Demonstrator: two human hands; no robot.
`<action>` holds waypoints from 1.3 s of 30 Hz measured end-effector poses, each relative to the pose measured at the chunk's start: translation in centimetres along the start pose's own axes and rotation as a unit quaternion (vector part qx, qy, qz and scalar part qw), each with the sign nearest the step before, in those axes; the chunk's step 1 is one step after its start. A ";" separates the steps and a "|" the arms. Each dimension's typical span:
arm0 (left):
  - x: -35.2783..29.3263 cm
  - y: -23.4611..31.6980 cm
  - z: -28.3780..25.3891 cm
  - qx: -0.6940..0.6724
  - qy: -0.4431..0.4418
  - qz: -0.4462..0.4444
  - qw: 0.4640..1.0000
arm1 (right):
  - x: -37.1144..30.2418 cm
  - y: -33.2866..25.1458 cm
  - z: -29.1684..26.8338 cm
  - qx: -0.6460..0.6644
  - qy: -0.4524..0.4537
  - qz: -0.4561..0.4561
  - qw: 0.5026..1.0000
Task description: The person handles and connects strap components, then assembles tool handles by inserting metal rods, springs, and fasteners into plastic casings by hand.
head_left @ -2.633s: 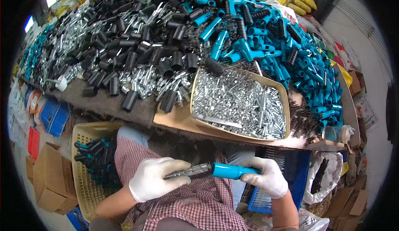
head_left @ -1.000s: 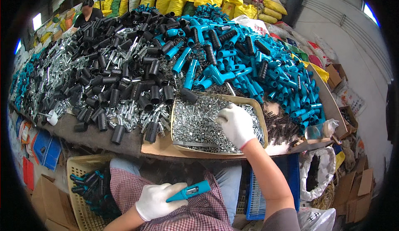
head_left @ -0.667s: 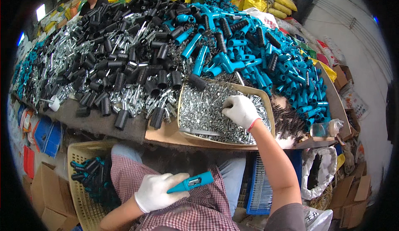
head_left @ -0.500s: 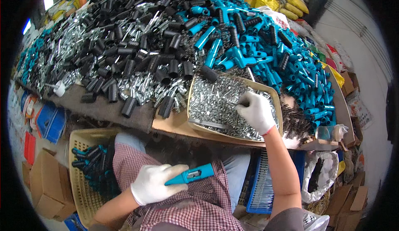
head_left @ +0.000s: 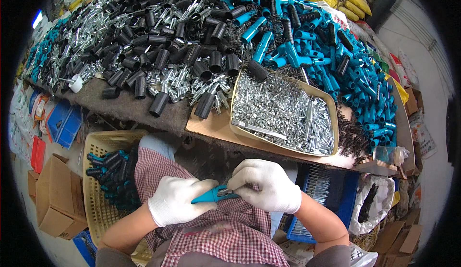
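Over my lap, my left hand [head_left: 175,202] in a white glove is closed around a teal plastic tube-shaped housing [head_left: 206,197], which has a slot in its side. My gloved right hand [head_left: 269,187] pinches at the slotted end of this housing. Its fingertips cover whatever they hold there. Beyond the hands, a cream tray [head_left: 334,118] full of small metal pins and pieces [head_left: 273,106] sits at the table's near edge. A metal strip [head_left: 259,129] lies along the tray's near side.
Heaped on the table are black tubes [head_left: 158,104], shiny metal parts [head_left: 173,82], teal housings [head_left: 293,55] and dark springs [head_left: 353,139]. A yellow basket [head_left: 91,195] with teal-and-black pieces stands to my left. A blue bin [head_left: 300,233] of metal rods is at my right, cardboard boxes [head_left: 57,195] far left.
My right hand has come back from the metal pieces in the tray to the housing's slotted end. My left hand still holds the housing. The view has shifted slightly.
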State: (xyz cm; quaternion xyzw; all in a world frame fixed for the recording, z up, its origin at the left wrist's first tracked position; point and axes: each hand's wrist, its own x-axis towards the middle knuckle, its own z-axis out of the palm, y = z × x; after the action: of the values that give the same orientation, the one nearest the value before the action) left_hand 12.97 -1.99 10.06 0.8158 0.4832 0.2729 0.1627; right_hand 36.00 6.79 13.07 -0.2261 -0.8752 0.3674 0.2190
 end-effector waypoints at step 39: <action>-12.2 -0.5 3.5 -0.140 0.122 -0.176 0.967 | 20.0 -17.3 30.6 0.134 -0.379 -0.240 0.884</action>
State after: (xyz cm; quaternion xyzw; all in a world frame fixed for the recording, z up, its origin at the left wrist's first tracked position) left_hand 10.05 -12.49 3.45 0.6478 0.5921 0.4023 0.2607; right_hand -0.90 -9.65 10.82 0.1791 -0.8613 0.4750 -0.0193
